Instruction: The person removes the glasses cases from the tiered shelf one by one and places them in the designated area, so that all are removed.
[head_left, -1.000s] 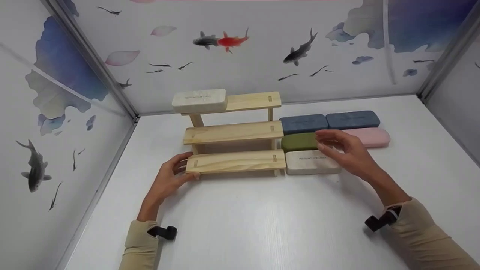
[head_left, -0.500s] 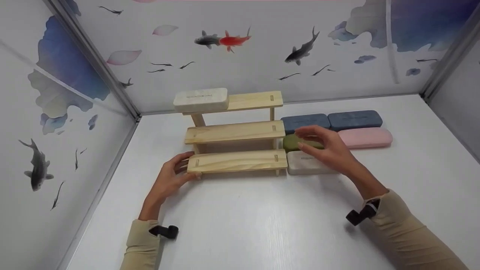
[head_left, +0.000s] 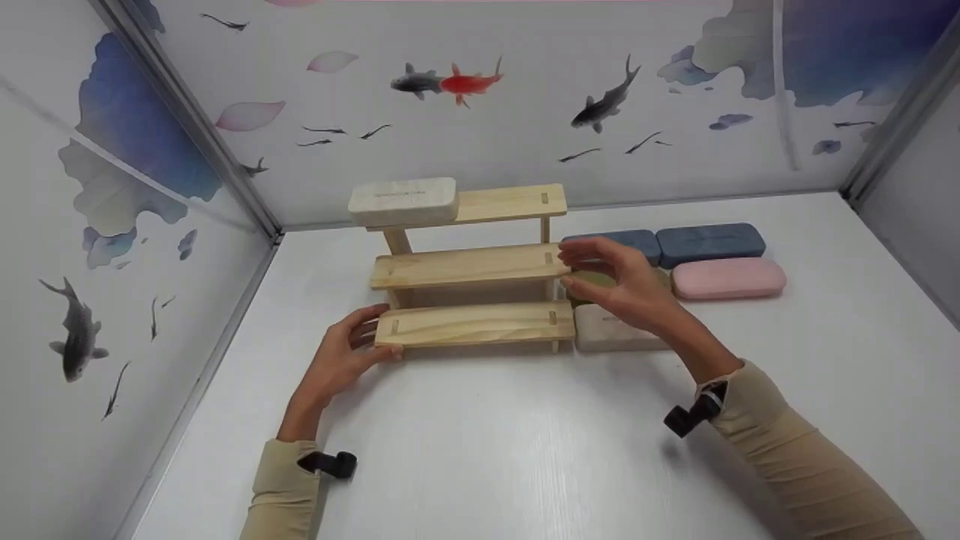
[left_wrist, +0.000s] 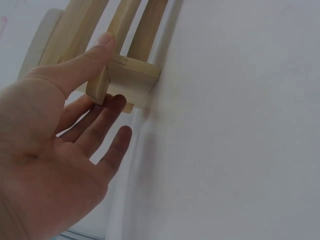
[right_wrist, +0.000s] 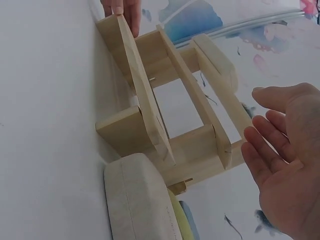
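A three-tier wooden rack [head_left: 472,326] stands on the white table. My left hand [head_left: 337,356] grips the left end of its lowest board, thumb at the front edge and fingers behind, as the left wrist view also shows. A cream glasses case [head_left: 405,201] lies on the left of the top tier. Beside the right end of the middle board is my right hand [head_left: 626,281], fingers loosely bent and holding nothing. Under that hand in the head view are a partly hidden green glasses case [head_left: 661,277] and a second cream case [head_left: 607,335] with faint lettering.
Two blue cases [head_left: 709,241] lie end to end at the back right, the left one partly behind my right hand. A pink case [head_left: 727,279] sits in front of them. White walls printed with fish [head_left: 604,105] enclose the table's back and sides.
My right hand has moved left, from above the green and cream cases to the right end of the middle board. My left hand keeps its hold on the rack.
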